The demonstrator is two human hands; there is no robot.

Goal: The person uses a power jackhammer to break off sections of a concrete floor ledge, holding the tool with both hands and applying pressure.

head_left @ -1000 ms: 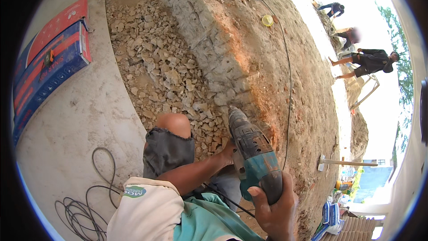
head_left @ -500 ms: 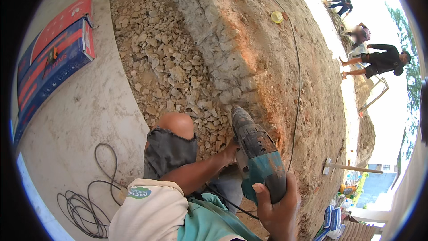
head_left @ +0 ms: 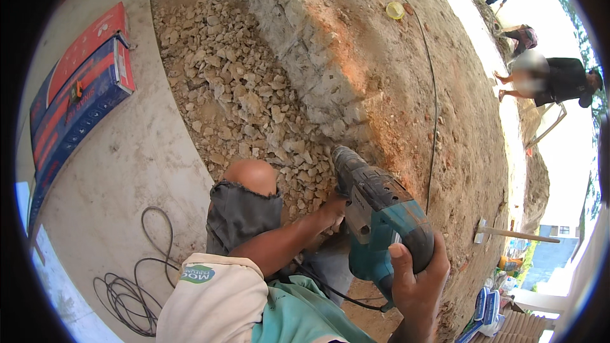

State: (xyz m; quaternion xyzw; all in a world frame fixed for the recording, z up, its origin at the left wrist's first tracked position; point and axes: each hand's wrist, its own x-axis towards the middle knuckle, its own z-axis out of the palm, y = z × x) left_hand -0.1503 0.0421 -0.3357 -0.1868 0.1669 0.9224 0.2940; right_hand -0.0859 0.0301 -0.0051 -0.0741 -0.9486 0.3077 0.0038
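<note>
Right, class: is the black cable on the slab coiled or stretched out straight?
Coiled. The cable lies in several loose overlapping loops on the slab, left of the person's knee.

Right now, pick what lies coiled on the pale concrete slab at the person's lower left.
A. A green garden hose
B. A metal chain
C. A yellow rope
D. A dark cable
D. A dark cable lies in loose loops on the pale concrete slab, left of the bare knee, while the left hand and right hand grip the teal power tool.
</note>
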